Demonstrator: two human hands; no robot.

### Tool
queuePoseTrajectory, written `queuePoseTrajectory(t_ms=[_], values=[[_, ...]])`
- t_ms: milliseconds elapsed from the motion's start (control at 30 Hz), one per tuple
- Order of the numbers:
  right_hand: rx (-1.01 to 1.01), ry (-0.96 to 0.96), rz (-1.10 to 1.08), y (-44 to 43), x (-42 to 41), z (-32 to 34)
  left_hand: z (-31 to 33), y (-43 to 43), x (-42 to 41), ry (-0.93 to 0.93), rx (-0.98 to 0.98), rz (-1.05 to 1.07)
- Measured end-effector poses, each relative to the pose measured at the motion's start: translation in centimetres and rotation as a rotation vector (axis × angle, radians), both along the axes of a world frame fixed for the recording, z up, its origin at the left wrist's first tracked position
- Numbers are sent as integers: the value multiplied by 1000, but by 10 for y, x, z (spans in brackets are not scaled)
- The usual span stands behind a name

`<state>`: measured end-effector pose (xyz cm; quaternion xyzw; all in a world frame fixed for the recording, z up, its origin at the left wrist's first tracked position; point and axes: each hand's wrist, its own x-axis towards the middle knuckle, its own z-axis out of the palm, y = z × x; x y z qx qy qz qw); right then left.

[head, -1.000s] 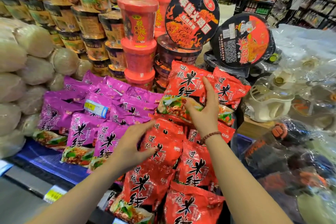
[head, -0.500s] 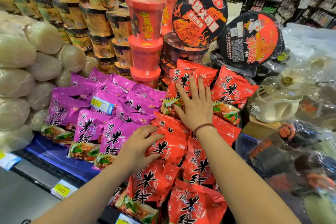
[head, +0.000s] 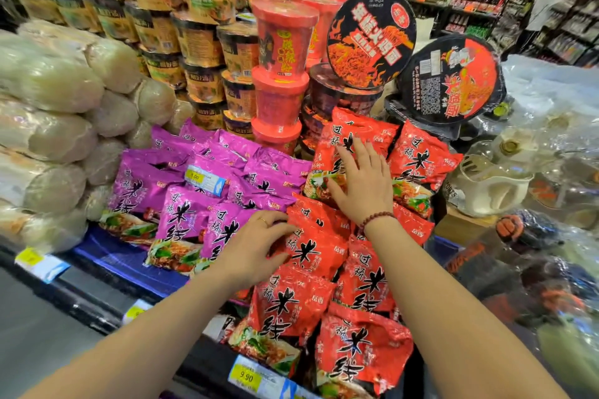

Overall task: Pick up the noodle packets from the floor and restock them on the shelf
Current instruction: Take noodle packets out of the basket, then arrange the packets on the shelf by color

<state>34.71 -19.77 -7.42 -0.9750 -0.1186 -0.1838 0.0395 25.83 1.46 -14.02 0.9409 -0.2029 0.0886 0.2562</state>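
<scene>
Red noodle packets are heaped on the blue shelf [head: 107, 257] at centre right, with purple noodle packets [head: 181, 214] to their left. My right hand [head: 363, 185] lies flat with straight fingers on the topmost red packet [head: 359, 129], pressing it against the stack behind. My left hand [head: 252, 246] is lower, its fingers and thumb curled round the left edge of a middle red packet [head: 312, 246]. More red packets [head: 363, 353] overlap down to the shelf's front edge. The floor is out of view.
Stacked red cup noodles [head: 282, 42] and black bowl noodles [head: 371, 37] stand right behind the packets. Pale bagged noodle bundles [head: 48, 84] fill the left. Plastic-wrapped kitchenware [head: 486, 185] crowds the right. A yellow price tag [head: 249, 376] sits on the shelf lip.
My right hand let go of the top red packet, laid it on the pile and now lies flat on it. My left hand curled onto the middle packet's edge.
</scene>
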Motion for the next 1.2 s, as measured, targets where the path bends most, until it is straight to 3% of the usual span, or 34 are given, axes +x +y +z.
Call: queuePoseTrajectory(t_ms=[167, 467, 667, 833, 967, 1200], values=[[143, -114, 134, 35, -46, -4, 13, 51, -21, -78, 41, 53], [131, 43, 417, 152, -170, -52, -8, 181, -118, -74, 178, 144], [57, 144, 581, 225, -228, -117, -90, 287, -221, 68, 116, 402], [46, 381, 621, 275, -267, -198, -165, 335, -305, 260, 88, 644], [57, 543, 625, 307, -291, -272, -237, 352, -357, 463, 40, 807], [-74, 948, 453, 317, -333, -419, -354, 339, -407, 588, -22, 883]])
